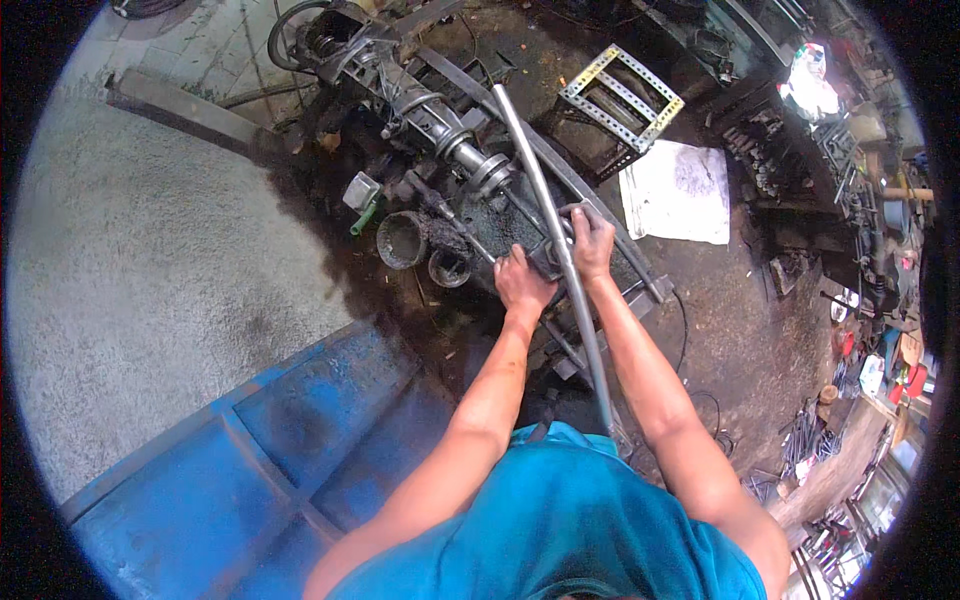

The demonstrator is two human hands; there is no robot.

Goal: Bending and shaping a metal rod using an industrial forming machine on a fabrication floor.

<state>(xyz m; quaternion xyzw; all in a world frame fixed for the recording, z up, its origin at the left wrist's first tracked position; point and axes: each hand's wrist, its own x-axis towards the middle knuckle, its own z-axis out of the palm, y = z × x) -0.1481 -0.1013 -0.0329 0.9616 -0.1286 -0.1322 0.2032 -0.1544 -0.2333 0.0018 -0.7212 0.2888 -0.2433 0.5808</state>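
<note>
A long grey metal pipe (538, 175) slants over a greasy machine (440, 125) with a round chuck-like part, its near end close to my body. My left hand (525, 283) is just left of the pipe, fingers curled at the machine's dark carriage (545, 258); what they grip is hidden. To the right of the pipe, my right hand (592, 243) is closed, fingers bent over a dark part beside the pipe. I cannot make out what that part is. Beneath both hands lies a tray (500, 228) of dark metal shavings.
Two grimy round containers (402, 242) stand left of the machine. A perforated metal stand (622, 95) and a white sheet (678, 192) are at right. A blue metal panel (200, 490) fills the lower left. Cluttered shelves (870, 220) line the far right.
</note>
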